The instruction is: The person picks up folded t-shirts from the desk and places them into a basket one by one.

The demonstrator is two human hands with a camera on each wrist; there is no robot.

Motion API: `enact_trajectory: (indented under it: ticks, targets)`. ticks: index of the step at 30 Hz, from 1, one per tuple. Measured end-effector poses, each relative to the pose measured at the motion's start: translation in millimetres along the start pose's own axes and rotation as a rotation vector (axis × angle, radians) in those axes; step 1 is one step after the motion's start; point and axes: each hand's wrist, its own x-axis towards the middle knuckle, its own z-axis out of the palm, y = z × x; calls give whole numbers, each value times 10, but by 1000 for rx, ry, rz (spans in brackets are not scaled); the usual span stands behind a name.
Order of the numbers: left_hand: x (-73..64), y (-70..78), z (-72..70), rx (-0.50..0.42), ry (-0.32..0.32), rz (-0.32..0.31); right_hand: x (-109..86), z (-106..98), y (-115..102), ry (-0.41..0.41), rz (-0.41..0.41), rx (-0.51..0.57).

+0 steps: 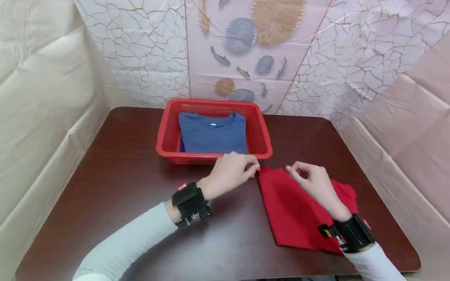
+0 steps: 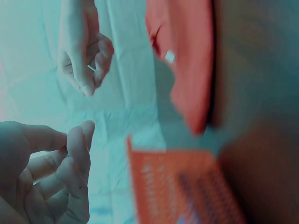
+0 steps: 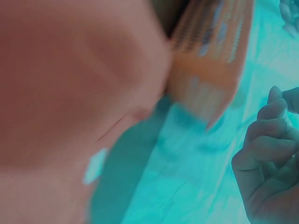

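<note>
One red basket (image 1: 197, 155) stands on a dark brown table (image 1: 105, 187) in the head view, a folded blue shirt (image 1: 214, 136) lying inside it, collar toward the basket's far side. A folded red shirt (image 1: 288, 214) lies on the table in front of the basket and to its right. A person's left hand (image 1: 230, 169), fingers loosely curled and thumb near the forefinger, hovers just in front of the basket's near right corner; the right hand (image 1: 318, 185), bent likewise, hovers over the red shirt, farther right of the basket. Black straps (image 1: 356, 233) circle both wrists beside white sleeves (image 1: 130, 238).

From the left wrist, the left hand's thumb and forefinger tips meet or nearly meet with nothing visible between them, while the right hand's fingers hang loosely curled, holding nothing. The red shirt, marked by a small pale label (image 2: 170, 57), lies to the basket's right, apart from both hands in this view.

From the right wrist, the red shirt looms blurred and close, with the basket beyond it. The right hand shows bent fingers with nothing seen in their grip; whether the fingertips press together cannot be told.
</note>
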Motion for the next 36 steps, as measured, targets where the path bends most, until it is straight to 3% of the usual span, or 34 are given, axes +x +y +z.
enact_trajectory:
  ticks: [4,8,15,19,22,28,32,36]
  targets:
    - [-47,65,331,16,-58,0,-356,-89,355,26,60,-105]
    - [-91,41,589,17,-126,-47,-644,-167,694,52,160,-180]
    - [-110,-134,807,-1,-190,-151,-972,-282,1126,-38,445,-245]
    - [-80,-151,903,-67,-274,-203,-1073,-358,1272,-125,560,-197]
    - [-39,-113,973,-234,-345,-272,-1089,-398,1329,-194,632,-130]
    - [15,-16,1090,-703,-427,-473,-1079,-433,1412,-255,701,-5]
    - [23,15,1175,-944,-432,-568,-1092,-468,1444,-309,779,267]
    - [39,41,1257,-1080,-462,-607,-1110,-487,1450,-378,829,511]
